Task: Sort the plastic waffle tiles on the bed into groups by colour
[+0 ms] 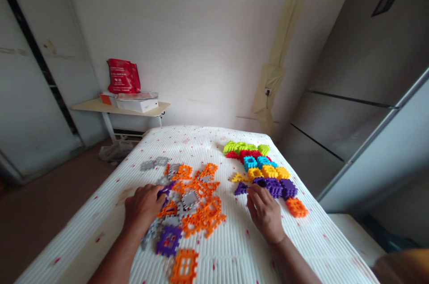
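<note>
My left hand (144, 206) is at the left edge of a loose pile, fingers closed on a purple interlocking plastic piece (166, 189). Around it lie grey pieces (190, 199), orange pieces (204, 215) and a square purple window piece (169, 240). My right hand (266, 212) is at the near side of the purple stacks (274, 187). Its curled fingers touch a purple piece (259, 181) at the left end of that row, and the fingertips are partly hidden. Beside them is a small group of purple triangular pieces (240, 189).
Rows of yellow (269, 171), blue (250, 162), red (251, 155) and lime green stacks (240, 146) run behind the purple ones. An orange stack (296, 207) sits nearer me. The bed-like surface has a ribbed white cover (234, 257). A fridge (348, 78) stands right.
</note>
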Demonstrator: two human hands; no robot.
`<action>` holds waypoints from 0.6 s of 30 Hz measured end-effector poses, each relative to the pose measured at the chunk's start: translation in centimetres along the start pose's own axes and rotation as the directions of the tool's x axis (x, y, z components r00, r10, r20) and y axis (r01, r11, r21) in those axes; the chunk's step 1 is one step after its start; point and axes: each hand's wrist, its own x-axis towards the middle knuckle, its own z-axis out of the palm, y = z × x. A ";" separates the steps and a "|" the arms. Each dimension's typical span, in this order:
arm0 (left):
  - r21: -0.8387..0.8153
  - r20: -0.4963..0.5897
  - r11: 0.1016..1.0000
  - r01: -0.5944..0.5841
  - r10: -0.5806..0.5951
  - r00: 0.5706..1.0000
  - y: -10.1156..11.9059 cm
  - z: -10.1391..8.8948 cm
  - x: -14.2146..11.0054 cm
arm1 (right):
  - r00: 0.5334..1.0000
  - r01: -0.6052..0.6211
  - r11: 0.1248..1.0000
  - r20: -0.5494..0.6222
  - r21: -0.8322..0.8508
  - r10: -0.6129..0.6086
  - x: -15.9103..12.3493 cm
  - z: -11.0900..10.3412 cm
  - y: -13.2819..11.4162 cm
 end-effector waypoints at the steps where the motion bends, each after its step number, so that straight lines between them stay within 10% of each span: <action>1: 0.000 0.005 1.000 -0.002 0.002 1.000 0.1 -0.1 0.0 | 1.000 0.012 1.000 0.018 0.013 -0.012 0.1 0.0 -0.4; 11: -0.276 -0.329 0.958 -0.071 -0.025 0.944 -0.3 -0.5 -0.2 | 0.985 0.118 0.978 0.101 0.170 -0.137 0.9 0.5 -4.1; 18: -0.818 -0.130 0.564 -0.113 0.009 0.991 4.0 -0.4 -2.5 | 0.968 -0.239 0.825 0.191 0.512 0.162 1.7 1.6 -6.0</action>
